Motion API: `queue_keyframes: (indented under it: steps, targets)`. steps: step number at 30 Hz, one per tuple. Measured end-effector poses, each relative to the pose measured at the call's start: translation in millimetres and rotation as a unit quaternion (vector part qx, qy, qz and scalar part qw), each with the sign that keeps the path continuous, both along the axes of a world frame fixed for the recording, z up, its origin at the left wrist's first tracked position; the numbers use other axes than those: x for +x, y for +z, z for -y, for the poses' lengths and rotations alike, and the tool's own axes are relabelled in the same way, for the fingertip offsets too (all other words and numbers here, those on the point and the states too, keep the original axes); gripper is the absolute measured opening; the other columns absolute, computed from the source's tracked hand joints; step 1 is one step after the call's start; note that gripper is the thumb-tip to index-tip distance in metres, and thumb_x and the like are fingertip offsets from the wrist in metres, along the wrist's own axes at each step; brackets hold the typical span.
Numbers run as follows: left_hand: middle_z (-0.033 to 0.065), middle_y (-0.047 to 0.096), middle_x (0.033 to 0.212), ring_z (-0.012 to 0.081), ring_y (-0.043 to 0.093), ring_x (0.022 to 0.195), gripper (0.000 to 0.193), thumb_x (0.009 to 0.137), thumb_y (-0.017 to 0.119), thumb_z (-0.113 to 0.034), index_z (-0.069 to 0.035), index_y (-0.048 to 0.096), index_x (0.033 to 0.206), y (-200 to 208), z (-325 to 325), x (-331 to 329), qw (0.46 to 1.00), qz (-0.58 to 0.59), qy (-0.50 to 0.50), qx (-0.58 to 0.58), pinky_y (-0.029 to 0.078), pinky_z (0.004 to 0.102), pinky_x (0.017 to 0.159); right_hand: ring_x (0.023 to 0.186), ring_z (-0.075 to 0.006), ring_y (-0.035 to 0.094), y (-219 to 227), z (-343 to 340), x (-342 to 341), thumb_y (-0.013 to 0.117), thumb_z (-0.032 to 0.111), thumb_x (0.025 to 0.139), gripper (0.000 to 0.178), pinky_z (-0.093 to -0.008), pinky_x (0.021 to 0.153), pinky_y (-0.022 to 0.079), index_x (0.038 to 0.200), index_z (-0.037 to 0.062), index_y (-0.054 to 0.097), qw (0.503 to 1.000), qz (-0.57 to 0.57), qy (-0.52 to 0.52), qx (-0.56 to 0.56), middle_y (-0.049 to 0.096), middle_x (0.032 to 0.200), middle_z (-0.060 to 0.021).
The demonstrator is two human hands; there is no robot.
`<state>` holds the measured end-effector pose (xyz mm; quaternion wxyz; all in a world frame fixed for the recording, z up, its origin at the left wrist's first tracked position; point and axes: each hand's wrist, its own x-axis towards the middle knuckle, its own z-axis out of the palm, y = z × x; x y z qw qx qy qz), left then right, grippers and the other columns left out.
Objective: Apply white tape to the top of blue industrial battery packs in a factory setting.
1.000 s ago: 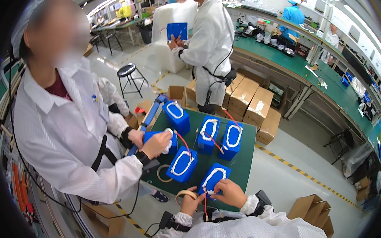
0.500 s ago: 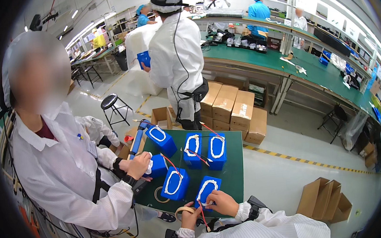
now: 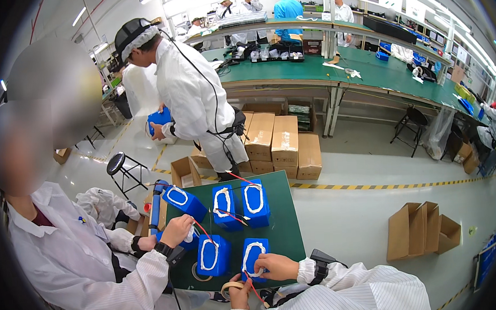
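In front of me a blue box-shaped battery pack (image 3: pixel 256 246) stands on the green table (image 3: pixel 281 237), with a white oval ring on its top face. My right hand (image 3: pixel 277 267) is closed, fingertips pressed to the ring's near right part; what they pinch is hidden. My left hand (image 3: pixel 240 295) grips a roll of cream tape (image 3: pixel 227 289) against the pack's near left corner. A red wire (image 3: pixel 255 289) runs from the pack beside my left fingers.
Several similar packs, including a blue pack (image 3: pixel 213 255), share the table with another tape roll (image 3: pixel 200 272). A co-worker's hand (image 3: pixel 177 230) works on one at left. Behind, a standing person (image 3: pixel 191 85) holds a blue pack (image 3: pixel 158 121). Cardboard boxes (image 3: pixel 412 231) stand on the floor at right.
The whole view has shifted, so the table sits farther left and lower. The standing person's blue pack is lower in view. My hands remain at the same pack.
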<state>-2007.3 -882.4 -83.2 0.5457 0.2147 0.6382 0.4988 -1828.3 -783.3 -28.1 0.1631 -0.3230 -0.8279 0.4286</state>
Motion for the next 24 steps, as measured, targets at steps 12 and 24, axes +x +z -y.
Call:
queue_keyframes:
  steps: [12, 24]
  targets:
    - [0.0044, 0.055, 0.088, 0.0123, 0.054, 0.074, 0.045, 0.08, 0.068, -0.002, 0.001, 0.045, 0.117, -2, 0, -2, 1.0, 0.012, 0.008, 0.005, 0.045, 0.0239, 0.065, 0.087, -0.0287, 0.058, -4, 10, -5, 0.067, 0.012, 0.074, 0.015, -0.0388, 0.073, 0.047, 0.087, 0.0095, 0.06, 0.999, -0.011, -0.045, 0.019, 0.055, 0.089, -0.0086]
    - [0.002, 0.053, 0.082, 0.0106, 0.052, 0.069, 0.046, 0.079, 0.069, -0.004, 0.001, 0.046, 0.118, 9, 2, 2, 1.0, 0.0, 0.014, -0.01, 0.042, 0.0222, 0.06, 0.085, -0.0276, 0.057, -1, 11, -4, 0.066, 0.016, 0.076, 0.013, -0.0383, 0.072, 0.047, 0.086, 0.01, 0.06, 0.999, -0.004, -0.041, 0.035, 0.055, 0.088, -0.0078]
